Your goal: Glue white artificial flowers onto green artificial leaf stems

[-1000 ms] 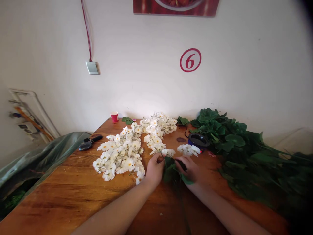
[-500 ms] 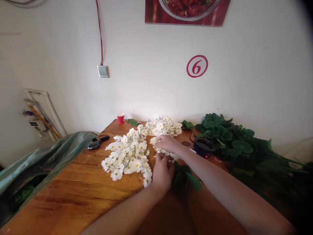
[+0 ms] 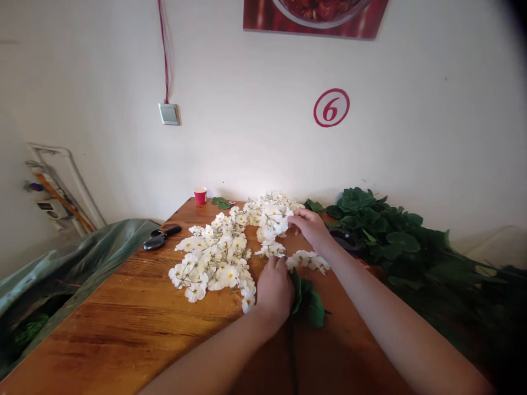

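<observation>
My left hand (image 3: 274,292) is closed at the near edge of the white flowers, around a dark stem (image 3: 292,351) running toward me. Green artificial leaves (image 3: 308,304) stick out just right of that hand. My right hand (image 3: 308,227) reaches across, its fingertips pinching the upper white flower spray (image 3: 272,224). A large heap of white artificial flower sprays (image 3: 214,258) lies left of both hands. A smaller spray (image 3: 307,260) lies below my right hand.
The wooden table (image 3: 123,307) runs to a wall. On it are a black-handled tool (image 3: 162,237), a small red cup (image 3: 200,196) and a dark blue bowl (image 3: 343,238), partly hidden behind my right hand. A green leaf pile (image 3: 391,236) rises at right; a green tarp (image 3: 69,263) lies left.
My right hand has moved from the middle of the flowers toward the right and farther away. The leaves by my left hand now show more clearly, and the view has shifted slightly.
</observation>
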The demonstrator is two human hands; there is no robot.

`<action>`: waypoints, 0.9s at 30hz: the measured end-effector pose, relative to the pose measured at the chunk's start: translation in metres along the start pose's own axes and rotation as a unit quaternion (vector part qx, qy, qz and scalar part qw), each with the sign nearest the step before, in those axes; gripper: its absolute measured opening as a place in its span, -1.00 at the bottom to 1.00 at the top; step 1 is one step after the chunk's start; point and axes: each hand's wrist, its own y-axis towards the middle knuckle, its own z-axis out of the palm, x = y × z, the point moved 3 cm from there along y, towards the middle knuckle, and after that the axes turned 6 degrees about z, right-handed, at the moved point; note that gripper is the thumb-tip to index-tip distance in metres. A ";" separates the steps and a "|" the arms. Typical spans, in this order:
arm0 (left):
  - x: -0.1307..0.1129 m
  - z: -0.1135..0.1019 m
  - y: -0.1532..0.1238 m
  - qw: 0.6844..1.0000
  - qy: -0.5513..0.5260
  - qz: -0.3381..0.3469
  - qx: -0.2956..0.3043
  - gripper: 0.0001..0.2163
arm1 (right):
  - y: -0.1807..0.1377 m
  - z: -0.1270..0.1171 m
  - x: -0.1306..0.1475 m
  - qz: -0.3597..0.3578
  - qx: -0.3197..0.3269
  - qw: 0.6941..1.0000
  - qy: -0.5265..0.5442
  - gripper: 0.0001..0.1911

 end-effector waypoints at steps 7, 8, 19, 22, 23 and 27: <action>-0.003 -0.013 0.008 1.000 -0.008 0.014 0.022 -0.58 | -0.044 -0.031 -0.044 0.058 -0.052 0.917 0.392 -0.79; -0.003 -0.014 0.009 0.999 -0.009 0.017 0.027 -0.62 | -0.048 -0.029 -0.054 0.078 -0.053 0.907 0.410 -0.79; 0.008 -0.007 0.017 0.991 -0.098 -0.015 0.084 -0.73 | -0.058 -0.008 -0.086 0.127 -0.046 0.848 0.512 -0.74; 0.010 -0.003 0.017 0.987 -0.144 -0.004 0.073 -0.74 | -0.060 -0.013 -0.084 0.116 -0.059 0.853 0.506 -0.77; 0.010 -0.002 0.016 0.987 -0.147 0.003 0.066 -0.74 | -0.060 -0.015 -0.084 0.109 -0.069 0.855 0.503 -0.79; 0.007 0.002 0.013 0.993 -0.105 0.047 0.036 -0.79 | -0.061 -0.020 -0.085 0.086 -0.087 0.879 0.460 -0.85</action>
